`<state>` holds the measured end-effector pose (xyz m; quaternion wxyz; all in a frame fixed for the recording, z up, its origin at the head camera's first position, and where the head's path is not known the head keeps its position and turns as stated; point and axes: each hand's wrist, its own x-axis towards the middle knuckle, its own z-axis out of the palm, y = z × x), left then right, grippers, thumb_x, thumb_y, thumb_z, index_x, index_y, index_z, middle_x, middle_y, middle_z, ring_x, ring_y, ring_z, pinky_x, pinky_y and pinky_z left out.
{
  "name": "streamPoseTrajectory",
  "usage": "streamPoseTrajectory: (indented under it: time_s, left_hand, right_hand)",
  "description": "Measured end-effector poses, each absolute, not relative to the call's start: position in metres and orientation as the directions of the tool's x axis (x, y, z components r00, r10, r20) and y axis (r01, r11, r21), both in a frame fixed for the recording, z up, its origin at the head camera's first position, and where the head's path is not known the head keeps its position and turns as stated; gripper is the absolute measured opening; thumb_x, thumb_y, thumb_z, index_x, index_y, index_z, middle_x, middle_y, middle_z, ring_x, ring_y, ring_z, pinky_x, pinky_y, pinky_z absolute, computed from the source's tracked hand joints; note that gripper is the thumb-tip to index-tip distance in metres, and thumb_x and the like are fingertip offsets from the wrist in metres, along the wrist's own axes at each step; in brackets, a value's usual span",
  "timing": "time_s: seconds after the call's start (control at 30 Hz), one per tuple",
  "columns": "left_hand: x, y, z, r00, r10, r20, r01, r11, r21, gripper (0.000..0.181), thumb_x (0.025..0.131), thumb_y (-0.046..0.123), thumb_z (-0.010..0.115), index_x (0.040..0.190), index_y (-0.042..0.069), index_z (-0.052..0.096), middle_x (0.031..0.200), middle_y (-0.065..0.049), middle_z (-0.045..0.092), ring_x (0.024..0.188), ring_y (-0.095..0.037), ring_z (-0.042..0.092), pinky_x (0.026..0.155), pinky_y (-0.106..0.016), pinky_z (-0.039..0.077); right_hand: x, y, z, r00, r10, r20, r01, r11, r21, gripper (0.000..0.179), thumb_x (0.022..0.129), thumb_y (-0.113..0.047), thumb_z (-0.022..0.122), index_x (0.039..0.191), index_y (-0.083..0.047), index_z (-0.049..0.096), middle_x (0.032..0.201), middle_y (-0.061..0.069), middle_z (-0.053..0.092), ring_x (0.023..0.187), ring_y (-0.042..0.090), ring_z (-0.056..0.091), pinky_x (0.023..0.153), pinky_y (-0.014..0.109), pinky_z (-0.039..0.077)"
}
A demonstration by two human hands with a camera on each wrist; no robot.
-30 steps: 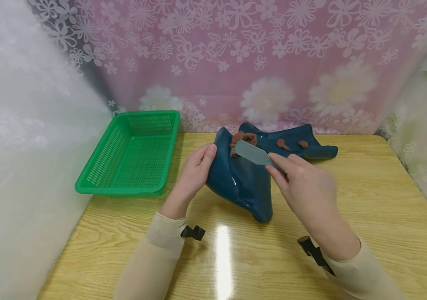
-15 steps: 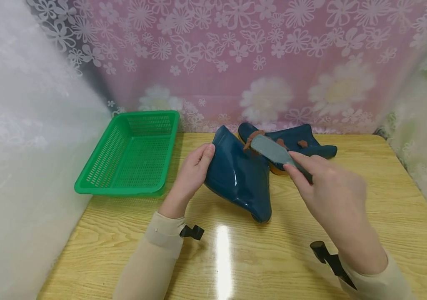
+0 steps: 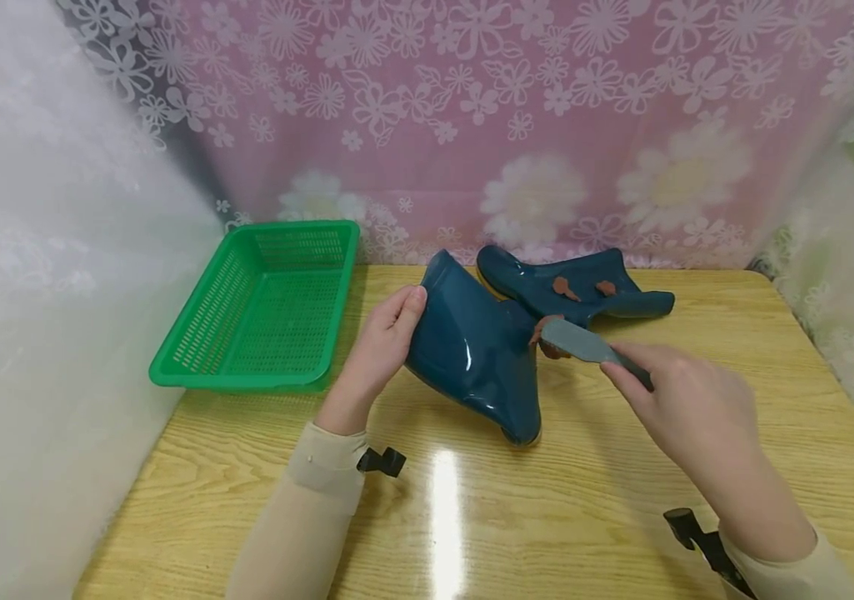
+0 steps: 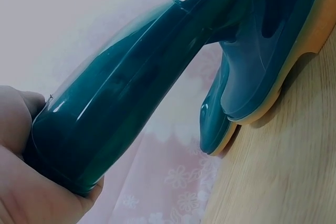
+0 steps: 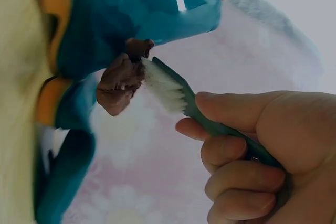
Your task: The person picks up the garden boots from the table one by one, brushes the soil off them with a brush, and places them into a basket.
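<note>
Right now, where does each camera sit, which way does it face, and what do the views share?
Head: worn on the head, facing forward and down at the held boot, brush and green basket; left grip, right grip and both sleeved forearms show.
Left wrist: worn there, looking along the held boot's shaft; part of the left grip shows.
Right wrist: worn there, facing the bristles and brown lump; the right grip shows, plus apparently a sliver of the left.
Shared: head and right wrist both show brush and brown lump.
</note>
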<state>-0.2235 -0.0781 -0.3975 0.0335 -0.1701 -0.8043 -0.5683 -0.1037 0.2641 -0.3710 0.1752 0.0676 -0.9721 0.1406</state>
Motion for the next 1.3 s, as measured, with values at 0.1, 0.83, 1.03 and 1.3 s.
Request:
streamPoseTrajectory:
  time_s: [0.1, 0.83, 1.03, 1.3]
  left_hand:
    - [-0.223, -0.079, -0.397, -0.940, 0.244, 0.237, 0.305, 0.295, 0.906, 0.047, 0.121, 0.045, 0.044, 0.127, 0.009, 0.073, 0.108, -0.011, 0.070, 0.105, -0.028, 0.064, 0.096, -0.048, 0.053]
    - [-0.224, -0.095, -0.376, -0.931, 0.241, 0.275, 0.352, 0.389, 0.852, 0.043, 0.121, 0.041, 0.047, 0.129, 0.008, 0.074, 0.114, -0.011, 0.072, 0.106, -0.028, 0.065, 0.093, -0.047, 0.051]
    - [-0.223, -0.093, -0.383, -0.941, 0.207, 0.268, 0.328, 0.364, 0.872, 0.043, 0.120, 0.043, 0.048, 0.127, 0.009, 0.074, 0.107, -0.010, 0.071, 0.103, -0.028, 0.065, 0.093, -0.047, 0.052]
    - [-0.227, -0.095, -0.392, -0.946, 0.202, 0.252, 0.316, 0.423, 0.849, 0.045, 0.120, 0.045, 0.046, 0.098, 0.010, 0.061, 0.082, -0.009, 0.040, 0.078, -0.030, 0.047, 0.075, -0.043, 0.039]
  right_hand:
    - [-0.102, 0.276, -0.378, -0.959, -0.074, 0.275, -0.148, 0.955, -0.257, 0.040, 0.105, -0.037, 0.080, 0.133, -0.011, 0.080, 0.082, 0.007, 0.075, 0.047, 0.015, 0.042, 0.042, 0.037, 0.028]
    - [-0.094, 0.338, -0.396, -1.000, -0.016, -0.025, -0.010, 0.979, -0.205, 0.053, 0.112, -0.044, 0.067, 0.141, 0.000, 0.071, 0.086, 0.014, 0.076, 0.056, 0.022, 0.056, 0.045, 0.039, 0.036]
    - [-0.093, 0.354, -0.410, -0.996, 0.034, -0.086, 0.052, 0.974, -0.219, 0.058, 0.116, -0.049, 0.056, 0.146, 0.000, 0.068, 0.118, 0.031, 0.076, 0.076, 0.040, 0.072, 0.046, 0.041, 0.042]
    - [-0.090, 0.371, -0.421, -0.986, 0.081, -0.147, 0.118, 0.958, -0.260, 0.074, 0.117, -0.062, 0.042, 0.152, 0.001, 0.061, 0.117, 0.033, 0.073, 0.058, 0.024, 0.055, 0.047, 0.042, 0.036]
